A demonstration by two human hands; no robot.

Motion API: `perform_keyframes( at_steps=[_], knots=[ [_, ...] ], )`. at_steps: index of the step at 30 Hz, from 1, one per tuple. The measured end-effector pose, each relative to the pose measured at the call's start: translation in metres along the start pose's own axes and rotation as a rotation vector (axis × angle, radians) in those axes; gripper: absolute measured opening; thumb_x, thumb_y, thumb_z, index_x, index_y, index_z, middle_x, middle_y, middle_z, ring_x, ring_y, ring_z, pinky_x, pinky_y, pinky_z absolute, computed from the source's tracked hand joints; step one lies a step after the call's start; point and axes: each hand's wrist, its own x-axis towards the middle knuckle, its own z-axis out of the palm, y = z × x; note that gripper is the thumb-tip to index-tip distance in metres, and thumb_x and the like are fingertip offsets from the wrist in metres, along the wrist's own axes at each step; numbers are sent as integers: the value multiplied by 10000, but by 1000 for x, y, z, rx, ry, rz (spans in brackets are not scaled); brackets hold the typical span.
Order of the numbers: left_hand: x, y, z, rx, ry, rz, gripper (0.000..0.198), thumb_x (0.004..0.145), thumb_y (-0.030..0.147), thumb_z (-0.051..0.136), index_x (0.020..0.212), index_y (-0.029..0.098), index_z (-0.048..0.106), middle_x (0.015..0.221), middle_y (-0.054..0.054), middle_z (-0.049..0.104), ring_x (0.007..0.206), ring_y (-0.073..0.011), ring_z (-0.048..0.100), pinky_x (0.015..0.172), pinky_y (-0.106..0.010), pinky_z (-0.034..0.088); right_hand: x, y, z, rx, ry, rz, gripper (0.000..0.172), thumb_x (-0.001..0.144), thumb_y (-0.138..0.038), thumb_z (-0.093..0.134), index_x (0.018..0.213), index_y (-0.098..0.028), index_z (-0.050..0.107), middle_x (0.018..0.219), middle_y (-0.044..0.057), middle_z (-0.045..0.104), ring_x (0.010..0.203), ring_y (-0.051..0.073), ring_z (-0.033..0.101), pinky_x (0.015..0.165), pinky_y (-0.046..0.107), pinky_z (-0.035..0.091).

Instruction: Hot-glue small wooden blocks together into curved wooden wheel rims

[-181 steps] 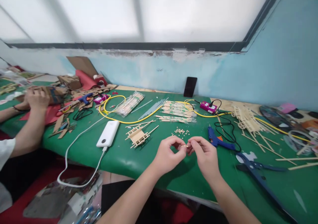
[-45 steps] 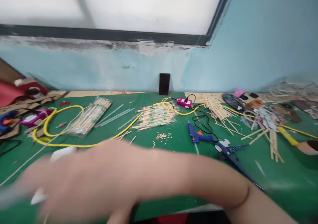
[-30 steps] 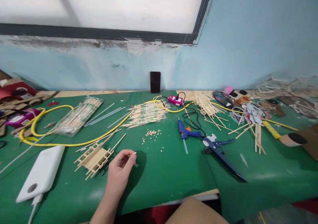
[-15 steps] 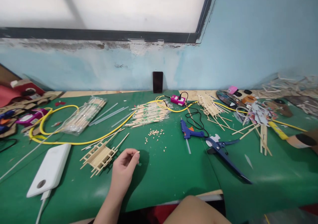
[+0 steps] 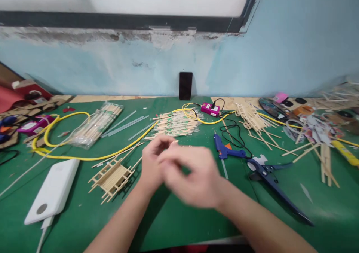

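Observation:
My left hand [image 5: 152, 163] is closed in a pinch above the mat, with the pale tip of a small wooden piece [image 5: 176, 142] showing at its fingers. My right hand [image 5: 198, 176] crosses in front of it, fingers curled and smeared by motion; whether it holds anything I cannot make out. To the left of both hands lies a small cart-like frame of wooden sticks [image 5: 114, 178]. Beyond them is a spread of wrapped chopsticks [image 5: 178, 124]. A blue glue gun [image 5: 227, 151] lies to the right, near a blue-handled cutter [image 5: 276, 185].
A white power bank [image 5: 53, 191] with a cable lies at left. A yellow cord [image 5: 92, 158] loops across the green mat [image 5: 92, 230]. A phone [image 5: 185, 85] leans on the wall. Another stick model [image 5: 254, 117] and loose sticks [image 5: 325, 163] are at right.
My right hand has come in from the right and now overlaps my left hand. My left hand has risen and shifted right. The view has tilted down slightly and turned left.

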Motion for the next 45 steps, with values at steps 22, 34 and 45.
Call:
perform_keyframes(
  at_steps=[22, 34, 45],
  knots=[
    [23, -7, 11, -667, -311, -421, 343, 810, 418, 883, 772, 223, 604, 719, 20, 479, 577, -129, 500, 596, -313, 492, -24, 66, -6, 196, 77, 156, 253, 994, -151, 774, 1200, -298, 774, 1118, 43, 795, 872, 180, 800, 713, 334, 708],
    [26, -5, 7, -844, -285, -417, 287, 834, 325, 888, 777, 198, 638, 726, 31, 443, 629, -117, 509, 616, -262, 536, -29, 70, 7, 407, -6, 411, 452, 916, -200, 848, 1319, -314, 677, 1116, 8, 833, 898, 162, 838, 742, 262, 708],
    [26, -6, 2, -931, -303, -420, 146, 854, 243, 875, 824, 146, 770, 743, 0, 627, 674, -136, 638, 678, -283, 605, -28, 67, 0, 282, 205, 330, 132, 1012, -168, 776, 1041, -289, 822, 827, -42, 830, 686, 100, 795, 673, 172, 663]
  ],
)
